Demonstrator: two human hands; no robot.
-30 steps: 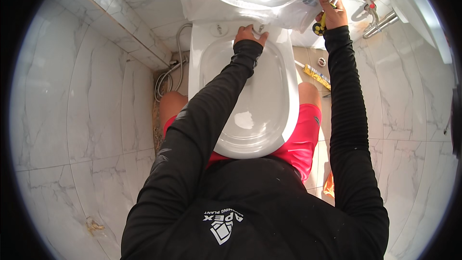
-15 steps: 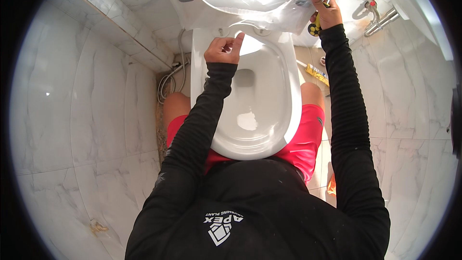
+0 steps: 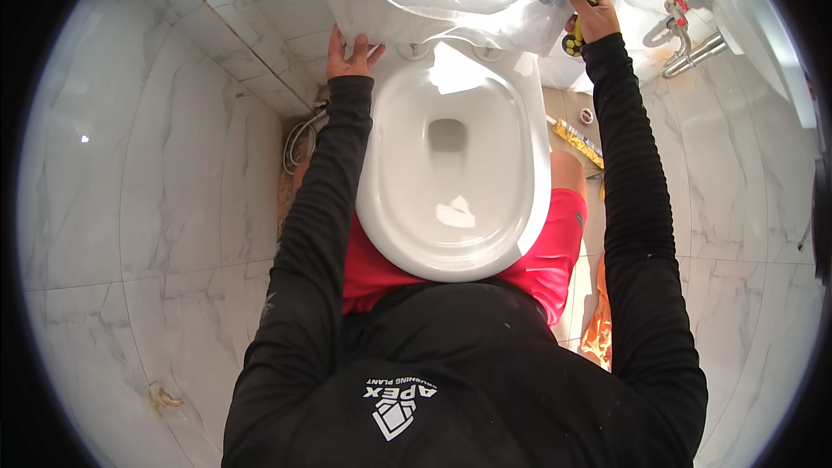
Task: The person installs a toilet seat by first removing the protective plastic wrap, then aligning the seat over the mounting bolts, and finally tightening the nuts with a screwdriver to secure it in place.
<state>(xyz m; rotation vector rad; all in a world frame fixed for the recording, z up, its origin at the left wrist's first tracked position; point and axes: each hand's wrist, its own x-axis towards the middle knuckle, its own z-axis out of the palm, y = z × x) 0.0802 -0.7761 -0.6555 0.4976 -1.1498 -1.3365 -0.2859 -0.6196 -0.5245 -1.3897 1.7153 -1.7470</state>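
A white toilet bowl (image 3: 368,156) stands in front of me, between my knees. At its back a white toilet seat (image 3: 334,13) is raised, its surface glaring in the sunlight. My left hand (image 3: 351,54) is at the lower left corner of the seat, fingers apart and seeming to touch its edge. At the opposite edge, my right hand (image 3: 598,19) is closed around a screwdriver (image 3: 573,43) with a yellow and black handle; its thin shaft points upward. The right thumb lies close to the seat's edge, and I cannot tell whether it presses on it.
A pipe with a red-handled valve (image 3: 679,7) is on the right wall, below a white basin (image 3: 763,43). A yellow tube (image 3: 579,140) and a small roll (image 3: 587,116) lie on the floor. Orange cloth-like material (image 3: 598,329) is beside my right leg. A grey hose (image 3: 299,143) coils at left.
My left hand has moved left from above the bowl's back to the seat's lower left corner, and its fingers have spread. The right hand still holds the screwdriver.
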